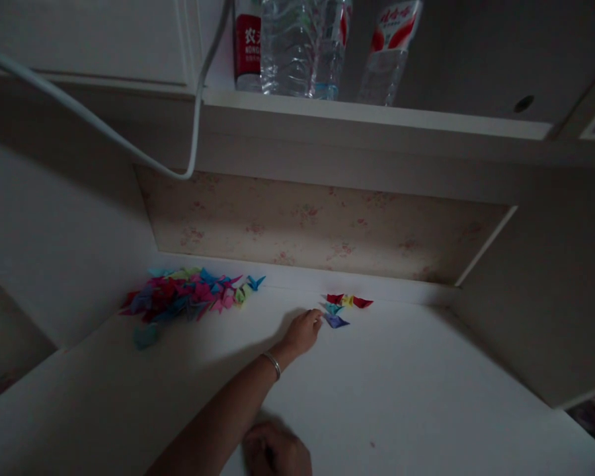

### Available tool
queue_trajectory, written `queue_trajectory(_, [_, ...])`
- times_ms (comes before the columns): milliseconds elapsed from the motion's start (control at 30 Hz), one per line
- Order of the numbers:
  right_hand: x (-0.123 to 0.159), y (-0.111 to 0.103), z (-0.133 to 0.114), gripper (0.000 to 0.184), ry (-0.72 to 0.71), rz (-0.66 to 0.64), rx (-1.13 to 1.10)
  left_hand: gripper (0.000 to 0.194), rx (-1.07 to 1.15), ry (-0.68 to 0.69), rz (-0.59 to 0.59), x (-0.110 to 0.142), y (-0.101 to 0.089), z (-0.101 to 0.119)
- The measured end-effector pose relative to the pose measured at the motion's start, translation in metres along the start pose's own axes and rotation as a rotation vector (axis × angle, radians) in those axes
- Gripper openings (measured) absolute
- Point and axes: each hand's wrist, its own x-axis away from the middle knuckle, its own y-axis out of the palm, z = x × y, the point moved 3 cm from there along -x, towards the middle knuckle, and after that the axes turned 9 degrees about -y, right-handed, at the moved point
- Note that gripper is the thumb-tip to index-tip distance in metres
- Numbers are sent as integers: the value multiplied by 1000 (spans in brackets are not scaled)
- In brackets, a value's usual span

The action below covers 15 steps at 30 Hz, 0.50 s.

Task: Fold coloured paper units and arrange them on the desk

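Note:
My left hand, with a bracelet at the wrist, reaches out over the white surface with its fingers pinched together. Just right of its fingertips lie a purple paper crane and a teal paper crane. Whether the fingers grip anything is hidden. Behind these sit a yellow paper crane and red folded paper. Near the bottom edge my right hand rests curled into a fist, partly behind the left forearm, with nothing visible in it. A heap of colourful paper cranes lies to the left.
A shelf overhangs the white surface and bears several clear bottles. A white cable hangs down at the upper left. Floral wallpaper covers the back, and a side panel stands at right.

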Motion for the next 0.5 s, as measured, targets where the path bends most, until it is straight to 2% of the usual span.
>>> queue_trajectory(267, [0, -9, -7, 20, -16, -2, -102, 21, 135, -20, -22, 49, -37, -6])
queue_trajectory(433, [2, -10, -6, 24, -7, -56, -112, 22, 239, -135, -5, 103, -73, -22])
queue_trajectory(500, [3, -11, -9, 25, -19, -62, -101, 24, 315, -218, 38, 131, -91, -33])
